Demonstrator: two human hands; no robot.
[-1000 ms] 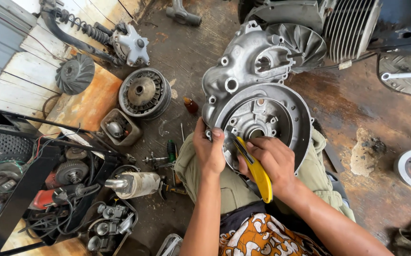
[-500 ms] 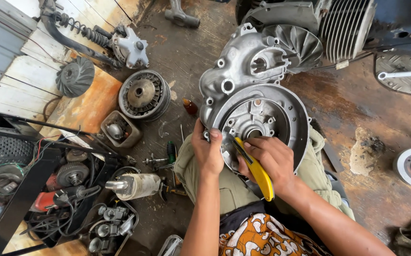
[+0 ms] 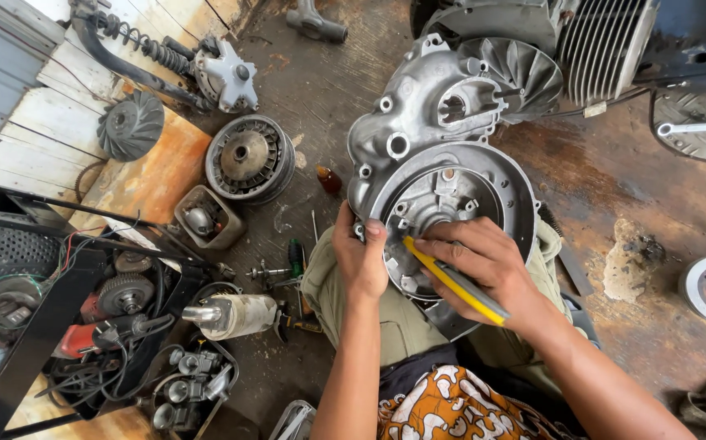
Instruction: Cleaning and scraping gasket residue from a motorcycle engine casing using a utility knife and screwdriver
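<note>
On your lap, seen from the head camera, rests the aluminium engine crankcase cover (image 3: 442, 155), its round clutch-side housing toward you and its far end reaching to the finned cooling fan (image 3: 520, 73) of the engine beyond. Your left hand (image 3: 359, 257) is closed over the near left rim of the round housing, thumb on top and fingers wrapped under the edge. Your right hand (image 3: 483, 265) is closed around a yellow-handled screwdriver (image 3: 455, 281), whose tip end points into the housing's recess near the rim; the tip itself is hidden by your fingers.

Judge the casting as heavy and fully rigid, with oily, slick faces and thin bolt lugs along the edge that could chip if it dropped. The thick outer rim, where your left hand already sits, looks like the surest hold; keep its weight carried on your thighs.

To your left on the stained concrete floor (image 3: 613, 187) lie a clutch drum (image 3: 249, 159), a small boxed part (image 3: 206, 217), a starter motor (image 3: 235, 315) and a dark variator fan (image 3: 129, 126) on a wooden board.
</note>
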